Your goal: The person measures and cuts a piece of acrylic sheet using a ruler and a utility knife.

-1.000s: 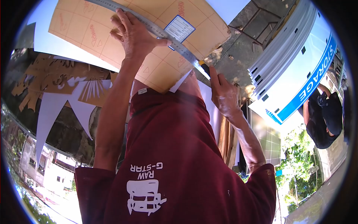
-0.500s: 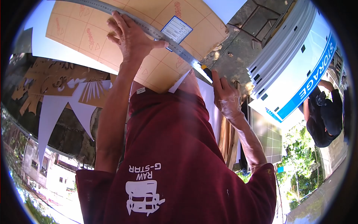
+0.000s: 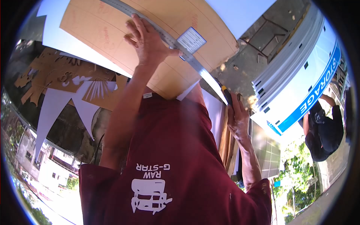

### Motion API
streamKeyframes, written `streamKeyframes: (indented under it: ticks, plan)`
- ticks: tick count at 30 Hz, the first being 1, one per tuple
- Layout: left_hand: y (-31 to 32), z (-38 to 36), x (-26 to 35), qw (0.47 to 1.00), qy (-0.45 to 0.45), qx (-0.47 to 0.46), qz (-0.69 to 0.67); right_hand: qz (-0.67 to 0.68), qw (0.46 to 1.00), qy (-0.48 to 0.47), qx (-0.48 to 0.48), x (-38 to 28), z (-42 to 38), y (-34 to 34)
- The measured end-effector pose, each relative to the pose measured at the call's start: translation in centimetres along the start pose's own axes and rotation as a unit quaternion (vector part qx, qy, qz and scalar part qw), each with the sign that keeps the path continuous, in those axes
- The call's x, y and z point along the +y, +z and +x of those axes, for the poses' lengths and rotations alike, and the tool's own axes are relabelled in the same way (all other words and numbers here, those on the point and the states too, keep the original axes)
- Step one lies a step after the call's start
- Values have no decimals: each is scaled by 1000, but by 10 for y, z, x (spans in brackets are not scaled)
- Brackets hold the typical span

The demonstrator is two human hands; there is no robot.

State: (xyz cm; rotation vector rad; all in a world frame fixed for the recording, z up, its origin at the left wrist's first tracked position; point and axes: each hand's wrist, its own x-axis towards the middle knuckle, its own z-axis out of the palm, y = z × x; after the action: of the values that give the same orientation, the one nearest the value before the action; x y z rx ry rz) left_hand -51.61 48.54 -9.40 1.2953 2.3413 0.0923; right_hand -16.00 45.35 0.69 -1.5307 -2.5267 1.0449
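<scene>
A long metal ruler lies slantwise across a sheet covered in brown printed paper. My left hand presses down on the ruler, fingers spread and thumb out along it. A white label with a blue border is stuck on the sheet beside the ruler. My right hand is closed around a black and yellow utility knife, near the ruler's lower right end and past the sheet's edge. The knife's tip is hard to make out against the bright strip there.
White sheets lie under the brown one. Cut-out brown and white scraps lie at the left. A stack of white panels and a blue STORAGE sign stand at the right, with a person in dark clothes beyond. A metal frame is on the ground.
The whole view has shifted, so the sheet, ruler and both hands appear farther right and slightly lower. My left hand keeps its place on the ruler; my right hand still grips the knife.
</scene>
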Motion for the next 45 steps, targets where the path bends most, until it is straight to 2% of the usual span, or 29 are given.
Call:
streamKeyframes:
  ticks: [1,3,4,5,7,10,14,17,20,23,25,31,37,45]
  plan:
    - [-4,2,3,1000,-14,-11,6,99,994,45,0,-6,10,7]
    - [-14,2,11,998,-52,-47,7,288,947,139,-16,-27,26,20]
    - [-12,2,9,998,-52,-46,4,431,888,161,-2,-33,40,36]
    - [-11,3,7,998,-51,-43,1,492,854,171,-6,-38,58,50]
    - [-13,1,7,998,-46,-36,7,548,820,163,28,-65,97,73]
    - [-21,-2,9,999,-41,-33,-2,584,797,144,59,-81,126,96]
    - [-22,-2,6,999,-32,-43,1,561,812,133,91,-75,134,116]
    - [-25,-2,3,999,-22,-20,-21,510,844,132,100,-78,131,120]
    - [-34,9,-3,997,-43,-12,-56,482,859,129,112,-81,130,122]
    - [-27,27,-39,992,2,116,-60,475,863,122,120,-82,133,124]
    - [-51,42,-63,987,21,151,-45,475,863,119,126,-80,132,124]
    - [-83,86,-100,996,17,84,17,467,867,124,124,-89,134,120]
    - [-75,95,-102,999,16,25,15,442,883,110,113,-83,134,120]
    - [-83,95,-88,1000,-21,-1,1,431,888,131,94,-84,137,118]
